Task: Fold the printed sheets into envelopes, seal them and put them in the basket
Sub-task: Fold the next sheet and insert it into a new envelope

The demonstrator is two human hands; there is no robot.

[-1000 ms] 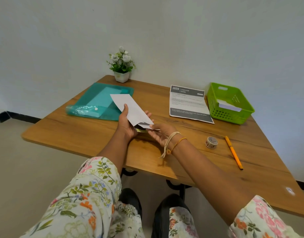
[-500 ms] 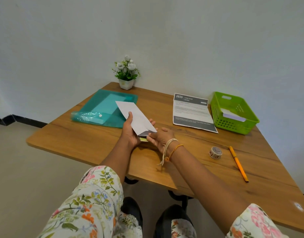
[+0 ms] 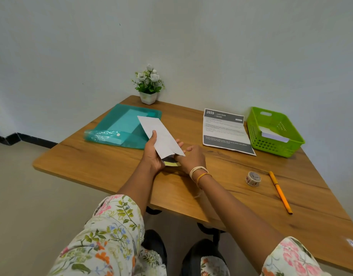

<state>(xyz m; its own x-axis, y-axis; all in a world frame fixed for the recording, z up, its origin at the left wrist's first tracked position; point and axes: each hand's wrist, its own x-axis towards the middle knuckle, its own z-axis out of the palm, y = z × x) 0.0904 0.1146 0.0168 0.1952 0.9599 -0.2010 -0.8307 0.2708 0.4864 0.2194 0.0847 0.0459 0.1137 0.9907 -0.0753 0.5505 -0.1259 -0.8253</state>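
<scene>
**Folded sheet held over the tabletop**

Both hands have drifted slightly right. Left hand grips the folded sheet, thumb on top; right hand pinches its near end above the tabletop. Green basket sits far right.

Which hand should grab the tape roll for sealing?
Right hand, probably. The tape roll lies on the table to its right, nearer than to the left hand, which grips the folded sheet and can steady it.

Folded sheet — both hands
</scene>
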